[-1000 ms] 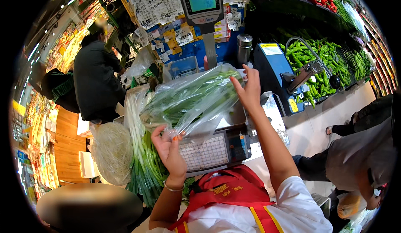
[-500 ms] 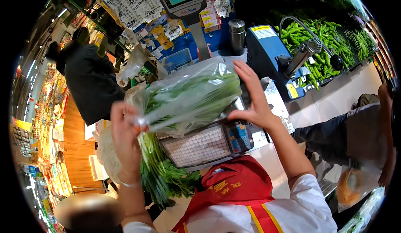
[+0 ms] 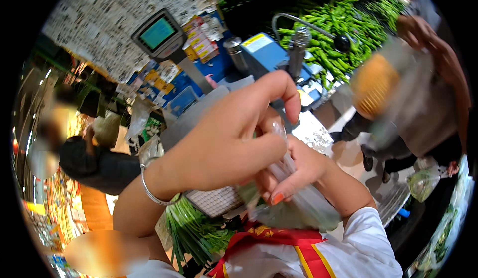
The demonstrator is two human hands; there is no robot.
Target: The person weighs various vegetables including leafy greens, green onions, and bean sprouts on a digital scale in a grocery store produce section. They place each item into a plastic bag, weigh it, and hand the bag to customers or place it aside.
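A clear plastic bag (image 3: 308, 209) of green leafy vegetables hangs close before my red apron, its gathered neck between my hands. My left hand (image 3: 229, 138), a bracelet on its wrist, is closed at the neck with curled fingers and partly covers the other hand. Just behind it, my right hand (image 3: 301, 166) grips the bag too, its orange-nailed thumb pressed against the plastic. Most of the vegetables are hidden. Below my left wrist lie loose leafy greens (image 3: 186, 225), beside the weighing scale (image 3: 214, 201), whose pan is partly behind my arm.
The scale's display (image 3: 158, 33) stands at the back left. Farther right are a metal flask (image 3: 235, 51), a blue machine (image 3: 264, 54) and heaped green peppers (image 3: 333, 44). On the right a person holds a bag with a round orange-yellow item (image 3: 374, 86). Another person (image 3: 99, 163) stands left.
The bag has come off the scale and toward my body, to the right. My left hand has crossed over to my right, and both now hold its neck. The view has turned.
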